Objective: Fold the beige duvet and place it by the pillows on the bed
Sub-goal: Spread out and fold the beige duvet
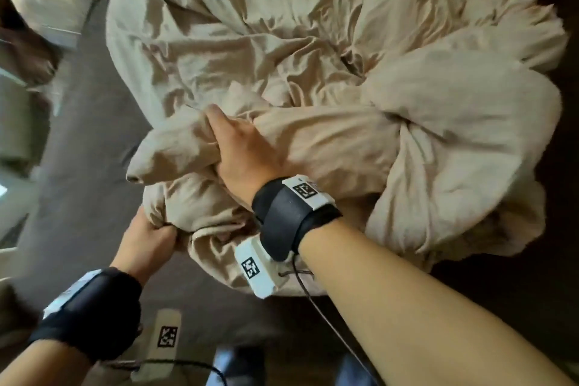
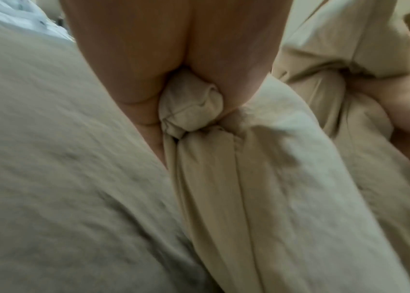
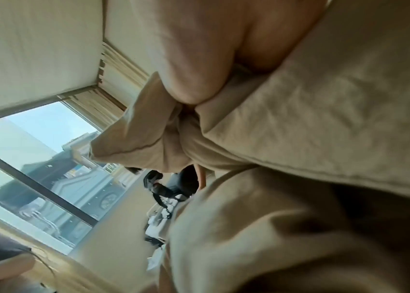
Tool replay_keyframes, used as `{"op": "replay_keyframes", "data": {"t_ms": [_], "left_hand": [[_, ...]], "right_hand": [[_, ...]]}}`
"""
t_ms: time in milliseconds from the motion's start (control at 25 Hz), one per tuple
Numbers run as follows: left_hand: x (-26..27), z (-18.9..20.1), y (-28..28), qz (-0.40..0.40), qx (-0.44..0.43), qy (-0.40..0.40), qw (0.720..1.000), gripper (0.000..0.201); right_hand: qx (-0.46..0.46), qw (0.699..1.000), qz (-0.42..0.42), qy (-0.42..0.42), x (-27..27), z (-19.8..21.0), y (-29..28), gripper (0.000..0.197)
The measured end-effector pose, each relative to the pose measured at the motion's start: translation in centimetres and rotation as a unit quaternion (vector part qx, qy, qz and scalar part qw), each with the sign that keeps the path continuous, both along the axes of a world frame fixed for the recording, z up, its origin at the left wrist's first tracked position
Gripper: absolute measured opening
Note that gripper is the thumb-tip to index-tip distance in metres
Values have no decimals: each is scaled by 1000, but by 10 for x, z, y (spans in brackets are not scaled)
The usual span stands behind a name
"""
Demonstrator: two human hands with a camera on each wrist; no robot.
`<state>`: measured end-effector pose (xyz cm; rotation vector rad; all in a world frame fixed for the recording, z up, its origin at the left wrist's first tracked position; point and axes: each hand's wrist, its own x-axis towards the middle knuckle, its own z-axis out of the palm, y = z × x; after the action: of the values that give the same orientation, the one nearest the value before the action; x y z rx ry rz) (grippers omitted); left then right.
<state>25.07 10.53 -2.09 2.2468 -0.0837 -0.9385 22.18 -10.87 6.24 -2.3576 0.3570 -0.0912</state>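
The beige duvet (image 1: 282, 50) lies crumpled in a large heap across the middle and right of the head view. My right hand (image 1: 238, 147) grips a bunched corner of it near the centre, with a pointed flap sticking out to the left. My left hand (image 1: 147, 238) grips a lower fold at the duvet's near left edge. In the left wrist view my fingers (image 2: 128, 65) squeeze a wad of the duvet (image 2: 193, 105). In the right wrist view my fingers (image 3: 198, 59) clamp the gathered duvet (image 3: 153, 142). No pillows are in view.
Grey floor (image 1: 81, 141) runs down the left side beside the duvet. Pale furniture (image 1: 47, 0) stands at the upper left. Dark space (image 1: 564, 41) borders the right edge. A large window (image 3: 35, 168) and a cluttered spot on the floor (image 3: 163, 204) show in the right wrist view.
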Motion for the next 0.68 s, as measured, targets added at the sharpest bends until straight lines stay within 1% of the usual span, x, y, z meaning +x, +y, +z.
{"op": "replay_keyframes", "data": {"t_ms": [40, 80, 120, 160, 200, 240, 280, 320, 360, 400, 440, 480, 520, 560, 600, 640, 680], "left_hand": [[10, 6, 14, 24, -12, 3, 1000, 65], [19, 14, 29, 59, -32, -1, 998, 83], [29, 23, 39, 67, -54, -27, 996, 98], [35, 36, 36, 32, -85, -65, 994, 109], [38, 48, 26, -39, -95, -104, 989, 118], [39, 52, 12, -127, -107, -135, 977, 123], [36, 53, -8, -215, -101, -162, 958, 127], [28, 50, -31, -287, -88, -168, 939, 129], [16, 46, -50, -327, -64, -177, 926, 129], [2, 39, -69, -343, -39, -190, 919, 125], [-9, 38, -80, -346, 10, -209, 915, 116], [-22, 37, -92, -342, 40, -217, 914, 105], [-33, 36, -100, -338, 57, -201, 918, 88], [-45, 38, -106, -338, 59, -154, 927, 65], [-60, 43, -115, -349, 52, -97, 931, 45], [-75, 45, -122, -366, 27, -48, 929, 38], [-93, 48, -131, -392, -1, -31, 919, 39]], "right_hand": [[6, 1000, 16, 18, 19, -1, 15, 54], [4, 998, 41, 54, 36, -7, 28, 59], [-10, 993, 65, 101, 46, -14, 33, 62], [-29, 986, 81, 141, 45, -24, 32, 64], [-43, 982, 91, 160, 37, -30, 30, 65], [-46, 981, 100, 157, 26, -34, 28, 65], [-35, 983, 108, 145, 11, -33, 24, 64], [-18, 986, 108, 128, -9, -30, 15, 64], [-16, 989, 96, 111, -32, -26, 3, 65], [-44, 993, 62, 90, -59, -20, -17, 67], [-98, 993, 9, 71, -86, -15, -39, 67], [-177, 980, -67, 61, -117, -11, -67, 67], [-264, 950, -150, 67, -146, -8, -94, 67], [-331, 911, -228, 94, -174, -9, -116, 72], [-369, 873, -294, 128, -203, -9, -135, 80], [-382, 844, -344, 153, -226, -14, -148, 90], [-380, 821, -392, 166, -250, -19, -161, 98]]}}
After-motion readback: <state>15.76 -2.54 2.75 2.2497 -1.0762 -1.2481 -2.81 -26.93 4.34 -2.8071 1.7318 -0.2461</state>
